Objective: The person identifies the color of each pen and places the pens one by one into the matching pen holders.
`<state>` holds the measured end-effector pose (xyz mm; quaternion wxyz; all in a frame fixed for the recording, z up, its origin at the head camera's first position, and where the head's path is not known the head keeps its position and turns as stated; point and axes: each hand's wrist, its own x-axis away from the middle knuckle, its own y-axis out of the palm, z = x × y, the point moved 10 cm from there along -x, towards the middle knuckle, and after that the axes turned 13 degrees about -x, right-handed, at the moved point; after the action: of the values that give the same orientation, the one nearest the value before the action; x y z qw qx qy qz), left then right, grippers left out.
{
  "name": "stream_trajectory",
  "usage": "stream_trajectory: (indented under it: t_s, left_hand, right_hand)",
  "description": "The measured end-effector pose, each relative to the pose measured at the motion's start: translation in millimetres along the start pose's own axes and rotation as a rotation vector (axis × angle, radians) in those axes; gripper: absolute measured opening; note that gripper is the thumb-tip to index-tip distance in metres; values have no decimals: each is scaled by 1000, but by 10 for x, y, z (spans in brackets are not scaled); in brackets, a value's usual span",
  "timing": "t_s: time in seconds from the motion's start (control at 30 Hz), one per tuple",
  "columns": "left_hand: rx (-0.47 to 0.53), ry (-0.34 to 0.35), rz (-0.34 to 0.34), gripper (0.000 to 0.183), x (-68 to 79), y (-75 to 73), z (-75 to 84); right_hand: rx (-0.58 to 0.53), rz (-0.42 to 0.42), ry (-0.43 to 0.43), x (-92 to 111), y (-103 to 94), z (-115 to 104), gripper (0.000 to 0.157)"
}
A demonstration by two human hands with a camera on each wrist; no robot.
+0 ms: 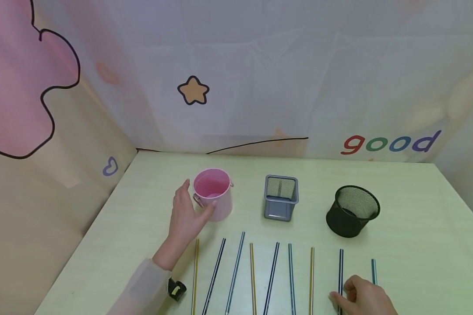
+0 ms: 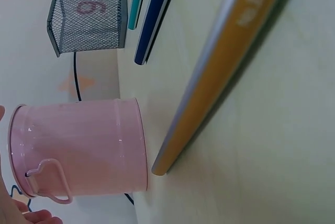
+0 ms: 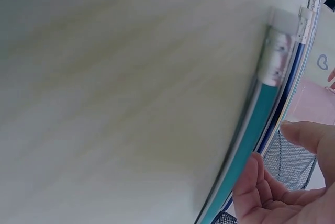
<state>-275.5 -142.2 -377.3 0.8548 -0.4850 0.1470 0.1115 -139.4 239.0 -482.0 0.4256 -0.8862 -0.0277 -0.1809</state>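
Note:
My left hand (image 1: 187,218) is at the left side of a pink bucket (image 1: 222,205), fingers spread beside its rim and thumb across its front. In the left wrist view, only parts of that hand show by the bucket's rim and wire handle (image 2: 60,182). At the lower right, my right hand (image 1: 368,297) reaches over a dark blue pencil (image 1: 340,267), thumb on one side and bent fingers on the other, with a gap between them. Beside these fingers lies a teal pencil (image 3: 261,103) with a white eraser end, partly covered by the hand in the head view.
Several more pencils, yellow (image 1: 253,275), dark blue (image 1: 273,271) and teal (image 1: 236,267), lie in a row along the table (image 1: 418,227). Behind them stand a grey mesh holder (image 1: 277,211) and a round black mesh holder (image 1: 344,223). A printed cloth (image 1: 240,87) hangs at the back.

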Motion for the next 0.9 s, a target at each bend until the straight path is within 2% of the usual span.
stream_trajectory:
  t_s: [0.27,0.4,0.6,0.9]
  left_hand:
    - [37,33,9,92,-94,17,49]
    - [55,31,-3,93,-131,41,64]
    - [92,36,16,93,-189,39,92]
    - [95,19,15,93,-236,53,74]
  right_hand:
    - [-17,-4,11,-58,-59,-74,34]
    - [-41,5,15,-86,-94,-77,32]
    - [-93,11,22,-134,-158,-73,27]
    - [-129,-13,36,-192,-217,-87,24]
